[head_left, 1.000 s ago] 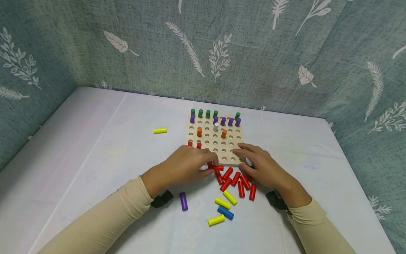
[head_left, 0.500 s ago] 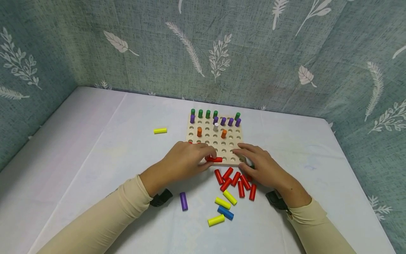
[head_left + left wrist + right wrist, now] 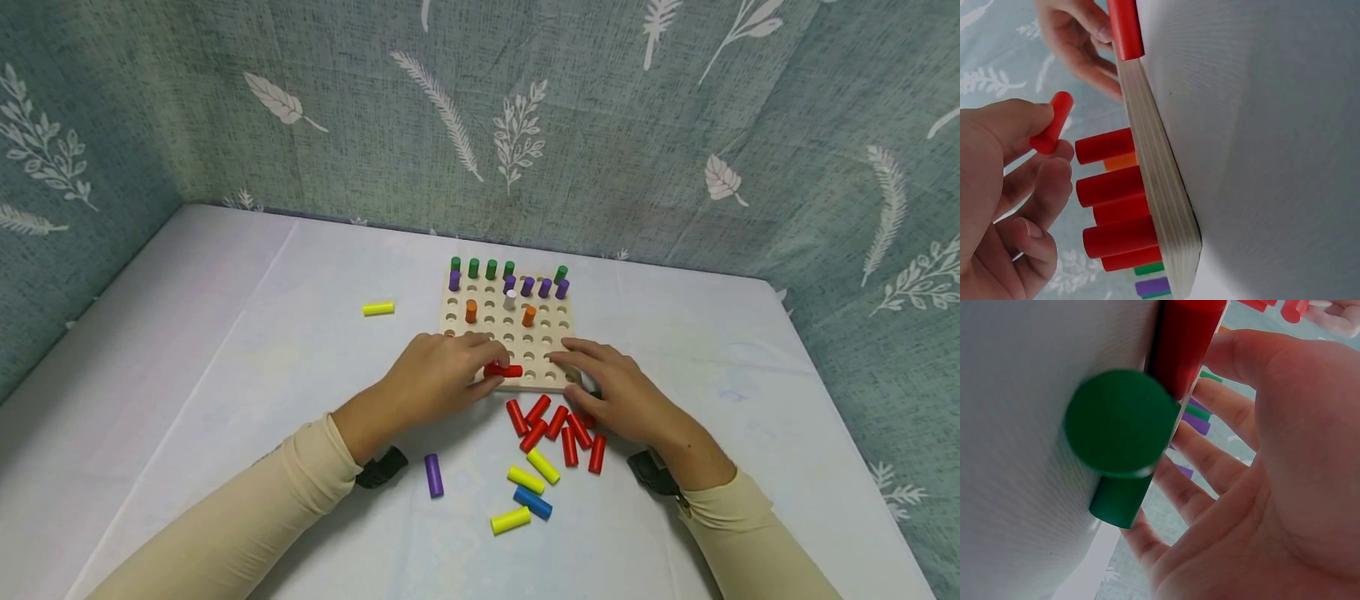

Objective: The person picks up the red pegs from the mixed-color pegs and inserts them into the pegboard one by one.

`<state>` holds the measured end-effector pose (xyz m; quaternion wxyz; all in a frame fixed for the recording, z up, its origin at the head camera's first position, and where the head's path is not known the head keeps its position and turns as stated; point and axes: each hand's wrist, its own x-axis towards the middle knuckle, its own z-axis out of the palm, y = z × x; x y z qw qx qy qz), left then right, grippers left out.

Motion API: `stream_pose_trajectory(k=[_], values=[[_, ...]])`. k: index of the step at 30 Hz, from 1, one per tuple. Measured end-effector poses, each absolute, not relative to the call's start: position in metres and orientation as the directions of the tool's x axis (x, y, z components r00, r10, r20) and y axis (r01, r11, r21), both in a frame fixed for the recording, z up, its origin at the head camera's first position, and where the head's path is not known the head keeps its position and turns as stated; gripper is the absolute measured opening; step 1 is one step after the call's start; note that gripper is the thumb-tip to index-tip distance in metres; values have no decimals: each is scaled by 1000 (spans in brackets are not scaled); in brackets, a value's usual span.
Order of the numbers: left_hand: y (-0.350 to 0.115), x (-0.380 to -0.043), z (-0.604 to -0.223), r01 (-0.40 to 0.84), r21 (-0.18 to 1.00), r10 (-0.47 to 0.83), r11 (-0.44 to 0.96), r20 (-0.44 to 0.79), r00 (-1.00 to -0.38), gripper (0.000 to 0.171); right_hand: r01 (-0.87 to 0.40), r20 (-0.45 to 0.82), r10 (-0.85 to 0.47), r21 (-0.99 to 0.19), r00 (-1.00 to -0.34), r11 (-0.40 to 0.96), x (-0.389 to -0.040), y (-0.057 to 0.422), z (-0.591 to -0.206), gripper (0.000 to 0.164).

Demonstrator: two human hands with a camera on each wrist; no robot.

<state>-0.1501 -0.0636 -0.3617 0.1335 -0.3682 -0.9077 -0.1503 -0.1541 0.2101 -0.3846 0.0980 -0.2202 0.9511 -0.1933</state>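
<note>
the left hand (image 3: 442, 379) has its grip clamped on a red cylindrical peg (image 3: 512, 372), held sideways above the near part of a square, pale wooden pegboard (image 3: 536, 387). the right hand (image 3: 626, 396) is at the board's near right corner, fingers apart. more red pegs (image 3: 597, 455) lie loose on the white cloth-covered counter (image 3: 300, 358).

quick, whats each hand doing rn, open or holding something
Left hand: closed, pinching a red peg between thumb and fingers.
Right hand: open, fingers spread by the pegboard.
</note>
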Motion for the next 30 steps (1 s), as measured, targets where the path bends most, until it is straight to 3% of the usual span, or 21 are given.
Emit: stream_pose_trajectory(k=[30], values=[[-63, -151, -365, 682, 196, 605, 705, 335, -722, 16, -376, -105, -450, -404, -887, 834, -154, 210, -386, 54]])
